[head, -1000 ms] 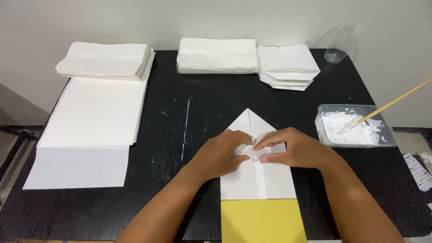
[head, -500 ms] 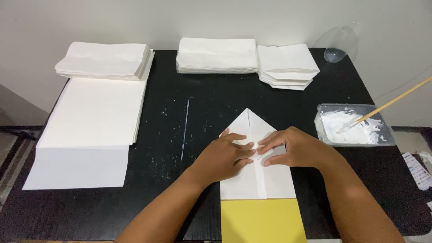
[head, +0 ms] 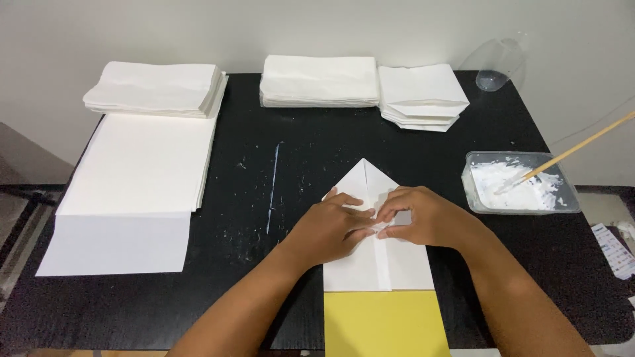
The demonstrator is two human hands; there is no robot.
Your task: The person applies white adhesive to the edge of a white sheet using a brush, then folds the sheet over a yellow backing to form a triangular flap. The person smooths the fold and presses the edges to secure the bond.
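A home craft corner: black table (head: 423,149) (paste-smeared), paper stacks (head: 319,80), glue tub (head: 521,183).

Paste tub (head: 521,183) blocks right, prob.

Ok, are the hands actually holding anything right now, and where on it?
Nothing is lifted. Both the left hand and the right hand press the folded white paper flat on the black table, fingertips meeting at its centre seam.

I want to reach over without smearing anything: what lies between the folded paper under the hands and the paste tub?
Only bare black table, seen in the head view, between the folded white paper and the paste tub.
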